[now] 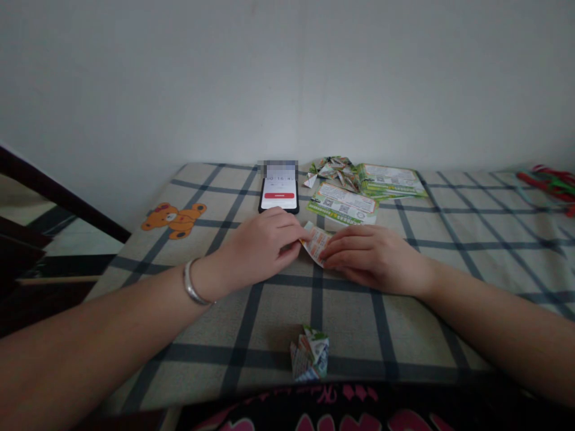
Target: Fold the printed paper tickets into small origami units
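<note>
A small printed paper piece (pixel 316 244) lies between my two hands over the checked tablecloth. My left hand (pixel 267 242) pinches its left edge between thumb and fingers. From the other side, my right hand (pixel 375 254) grips the paper's right part, its fingers bent over it and the thumb mostly hidden. Nearer to me stands a folded paper piece (pixel 309 353) with pointed corners, touched by neither hand. Just beyond the paper, a flat printed leaflet (pixel 344 203) rests on the cloth.
A phone (pixel 279 194) showing a running timer lies behind my left hand. Several folded paper pieces (pixel 335 170) and a leaflet stack (pixel 390 181) sit by the wall. A bear figure (pixel 174 220) is at left, red and green strands (pixel 550 185) at far right.
</note>
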Demonstrator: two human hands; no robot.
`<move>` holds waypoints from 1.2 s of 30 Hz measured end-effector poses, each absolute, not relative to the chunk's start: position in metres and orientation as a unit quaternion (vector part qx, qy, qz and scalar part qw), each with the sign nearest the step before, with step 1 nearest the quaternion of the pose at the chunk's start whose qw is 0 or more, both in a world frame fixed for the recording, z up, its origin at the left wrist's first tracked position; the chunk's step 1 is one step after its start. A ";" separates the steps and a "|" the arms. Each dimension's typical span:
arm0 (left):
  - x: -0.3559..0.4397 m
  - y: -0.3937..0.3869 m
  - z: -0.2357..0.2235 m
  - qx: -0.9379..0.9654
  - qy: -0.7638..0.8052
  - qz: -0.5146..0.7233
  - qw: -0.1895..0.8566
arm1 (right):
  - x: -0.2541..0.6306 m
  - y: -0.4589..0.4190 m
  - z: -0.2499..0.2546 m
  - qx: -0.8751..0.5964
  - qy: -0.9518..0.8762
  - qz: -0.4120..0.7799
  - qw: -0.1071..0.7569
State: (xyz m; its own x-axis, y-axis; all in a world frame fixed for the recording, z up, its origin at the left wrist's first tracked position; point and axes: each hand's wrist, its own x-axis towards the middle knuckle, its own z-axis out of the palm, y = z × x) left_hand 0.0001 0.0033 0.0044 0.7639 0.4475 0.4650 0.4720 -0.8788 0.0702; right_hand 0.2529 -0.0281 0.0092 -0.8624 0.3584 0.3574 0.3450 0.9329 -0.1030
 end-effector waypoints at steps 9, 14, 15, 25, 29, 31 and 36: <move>0.007 -0.003 0.007 -0.926 -0.260 -0.263 -0.070 | 0.247 -0.029 0.006 -0.231 -0.952 0.084 0.184; 0.006 0.000 0.002 -0.919 -0.289 -0.255 -0.084 | 0.249 -0.030 0.009 -0.289 -0.925 0.140 0.203; 0.005 0.000 0.001 -0.918 -0.292 -0.255 -0.085 | 0.250 -0.031 0.010 -0.298 -0.921 0.146 0.203; 0.007 -0.002 -0.001 -0.861 -0.352 -0.294 -0.222 | 0.249 -0.024 0.003 -0.433 -0.830 0.154 0.315; 0.009 -0.002 -0.004 -0.842 -0.350 -0.314 -0.267 | 0.247 -0.023 0.003 -0.431 -0.824 0.155 0.333; 0.010 -0.003 -0.004 -0.832 -0.348 -0.320 -0.290 | 0.245 -0.024 0.002 -0.433 -0.821 0.169 0.332; 0.012 -0.007 -0.001 -0.823 -0.334 -0.322 -0.329 | 0.242 -0.026 0.001 -0.445 -0.809 0.166 0.347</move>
State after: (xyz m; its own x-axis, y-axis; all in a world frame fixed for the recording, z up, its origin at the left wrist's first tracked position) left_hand 0.0118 -0.0074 -0.0010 0.5696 0.7615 0.3093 0.3381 -0.5601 0.7563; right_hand 0.2423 -0.0261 0.0010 -0.3636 0.8351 0.4128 0.6044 0.5487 -0.5776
